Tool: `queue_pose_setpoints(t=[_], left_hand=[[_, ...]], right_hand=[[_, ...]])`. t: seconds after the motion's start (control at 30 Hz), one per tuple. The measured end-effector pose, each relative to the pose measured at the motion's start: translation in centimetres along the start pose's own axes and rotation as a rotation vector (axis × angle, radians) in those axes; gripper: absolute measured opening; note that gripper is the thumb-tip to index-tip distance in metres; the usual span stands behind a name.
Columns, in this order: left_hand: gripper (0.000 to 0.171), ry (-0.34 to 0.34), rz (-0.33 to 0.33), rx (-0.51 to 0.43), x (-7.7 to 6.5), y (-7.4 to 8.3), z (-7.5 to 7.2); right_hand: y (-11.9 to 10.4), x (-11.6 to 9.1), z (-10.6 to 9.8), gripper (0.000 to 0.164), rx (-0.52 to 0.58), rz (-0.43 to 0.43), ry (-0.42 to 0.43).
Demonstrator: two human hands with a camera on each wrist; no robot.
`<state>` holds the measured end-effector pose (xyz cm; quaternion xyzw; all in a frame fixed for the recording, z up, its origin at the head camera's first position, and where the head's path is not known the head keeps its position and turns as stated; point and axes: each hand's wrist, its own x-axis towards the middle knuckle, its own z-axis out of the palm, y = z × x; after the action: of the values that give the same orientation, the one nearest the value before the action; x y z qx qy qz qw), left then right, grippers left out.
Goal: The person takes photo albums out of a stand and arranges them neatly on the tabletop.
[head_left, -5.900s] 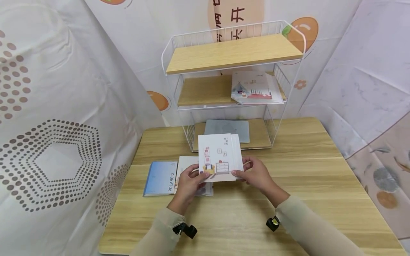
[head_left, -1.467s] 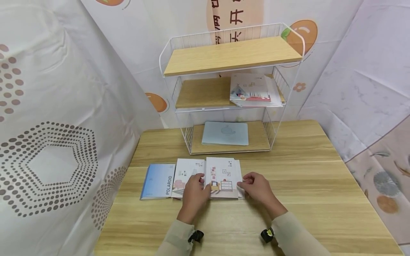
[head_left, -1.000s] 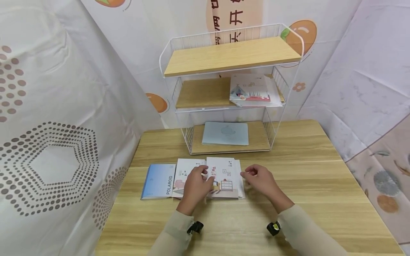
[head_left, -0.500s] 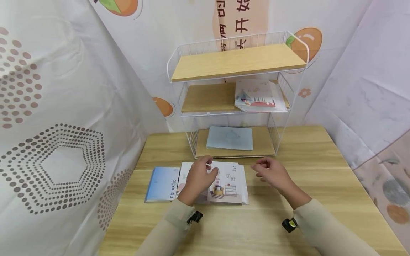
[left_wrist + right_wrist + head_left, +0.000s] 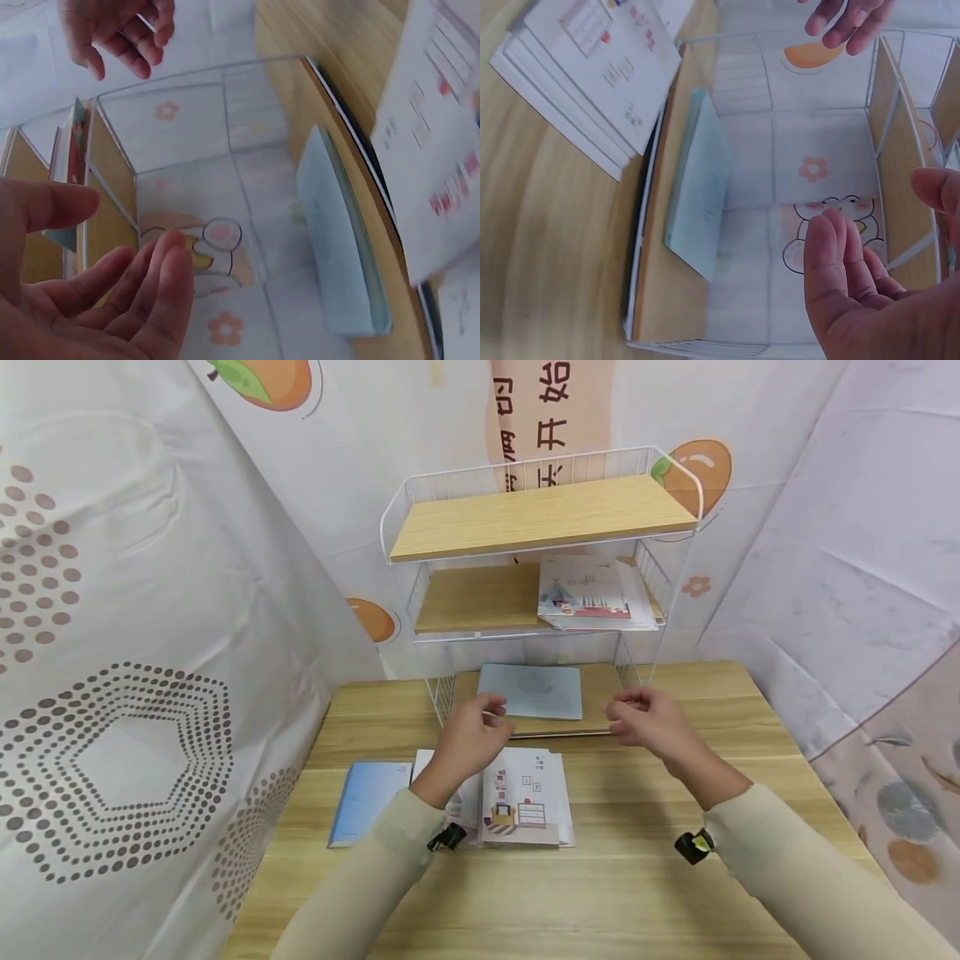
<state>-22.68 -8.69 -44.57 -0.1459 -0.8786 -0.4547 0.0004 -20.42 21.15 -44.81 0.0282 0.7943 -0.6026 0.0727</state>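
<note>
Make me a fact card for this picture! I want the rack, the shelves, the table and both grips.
Rack: three wooden shelves, white wire sides
Middle shelf: illustrated booklets at the right end
Bottom shelf: pale blue notebook, lying flat
Table: blue book at left, white illustrated booklets to its right
Left grip: holds nothing, by the notebook's left side
Right grip: holds nothing, by its right side

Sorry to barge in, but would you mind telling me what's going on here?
A person's left hand and right hand hover before the wire shelf, holding nothing, near the pale blue notebook on its bottom board. On the table lie a blue book and some white books. More booklets lie on the middle board.
</note>
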Motion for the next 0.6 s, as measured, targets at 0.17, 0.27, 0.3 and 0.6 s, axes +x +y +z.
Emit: queue_pose_setpoints(t=[0.17,0.27,0.3,0.6], left_hand=[[0.038,-0.051,-0.029,-0.079,1.1,1.4,-0.1],[0.038,-0.065,-0.048,-0.131,1.7,2.2,-0.2],[0.038,-0.069,-0.052,-0.16,1.9,2.4,-0.2],[0.04,-0.124,-0.158,-0.408,3.7,4.8,-1.0]], right_hand=[[-1.3,0.2,-0.8,0.066,0.009,0.013,0.007],[-2.0,0.3,-1.3,0.07,0.026,0.032,0.004],[-2.3,0.4,-1.4,0.071,0.038,0.039,0.002],[-4.5,1.1,-3.2,0.074,0.122,0.077,-0.007]])
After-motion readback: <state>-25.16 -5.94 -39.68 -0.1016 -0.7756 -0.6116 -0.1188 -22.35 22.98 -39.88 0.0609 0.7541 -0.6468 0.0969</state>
